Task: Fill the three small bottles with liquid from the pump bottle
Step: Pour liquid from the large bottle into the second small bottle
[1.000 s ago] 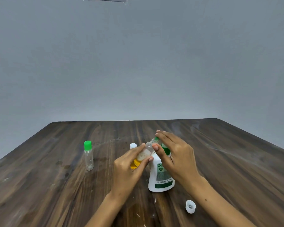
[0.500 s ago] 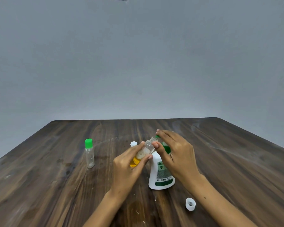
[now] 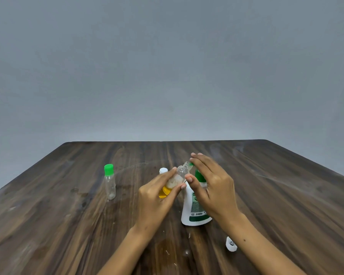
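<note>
Green is the cap on the small bottle (image 3: 109, 183) at the left, standing upright and alone on the wooden table (image 3: 48, 225). It is see-through plastic and looks nearly empty, so I think it is very light and would tip easily. I would take it round its middle.

Next, my left hand (image 3: 154, 197) grips the open small bottle (image 3: 178, 176), tilted with its mouth up near the nozzle. It has pale liquid inside. I think it is stiff but slick if soap gets on it, so holding round the body is best.

Just behind my left hand stands a small bottle with a white cap (image 3: 163, 171). Yellow shows lower down, mostly hidden by my fingers.

Then comes the pump bottle (image 3: 195, 211), white with a green label and green pump top. It looks heavier and steady on its wide bottom. My right hand (image 3: 214, 187) lies over the pump head with fingers fairly straight, pressing or about to press; I cannot tell which.

A loose white cap (image 3: 231, 244) lies near my right wrist.
</note>
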Available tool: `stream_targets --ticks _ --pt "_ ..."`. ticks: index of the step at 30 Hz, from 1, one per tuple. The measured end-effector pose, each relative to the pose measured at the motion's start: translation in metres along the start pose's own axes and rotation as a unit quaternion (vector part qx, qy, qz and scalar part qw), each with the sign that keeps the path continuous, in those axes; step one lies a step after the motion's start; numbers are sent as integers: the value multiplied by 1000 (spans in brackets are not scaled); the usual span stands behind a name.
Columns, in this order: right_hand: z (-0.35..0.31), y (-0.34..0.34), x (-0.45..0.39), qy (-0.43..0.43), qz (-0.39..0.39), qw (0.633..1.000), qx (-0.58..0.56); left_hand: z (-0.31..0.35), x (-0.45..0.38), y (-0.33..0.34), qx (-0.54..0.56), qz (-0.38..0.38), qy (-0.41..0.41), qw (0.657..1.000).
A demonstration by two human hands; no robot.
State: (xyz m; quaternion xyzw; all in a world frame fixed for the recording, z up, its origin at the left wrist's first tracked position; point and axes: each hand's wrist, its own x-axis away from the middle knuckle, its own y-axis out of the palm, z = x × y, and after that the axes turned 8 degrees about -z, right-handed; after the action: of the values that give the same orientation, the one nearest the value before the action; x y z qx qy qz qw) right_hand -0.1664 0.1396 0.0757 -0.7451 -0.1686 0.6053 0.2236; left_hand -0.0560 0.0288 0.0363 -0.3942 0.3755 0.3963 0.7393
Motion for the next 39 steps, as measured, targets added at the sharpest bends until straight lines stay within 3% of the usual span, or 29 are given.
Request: stream_targets --ticks 39 --pt "2 2 -4 -3 44 999 -7 -1 2 1 -2 -4 1 1000"
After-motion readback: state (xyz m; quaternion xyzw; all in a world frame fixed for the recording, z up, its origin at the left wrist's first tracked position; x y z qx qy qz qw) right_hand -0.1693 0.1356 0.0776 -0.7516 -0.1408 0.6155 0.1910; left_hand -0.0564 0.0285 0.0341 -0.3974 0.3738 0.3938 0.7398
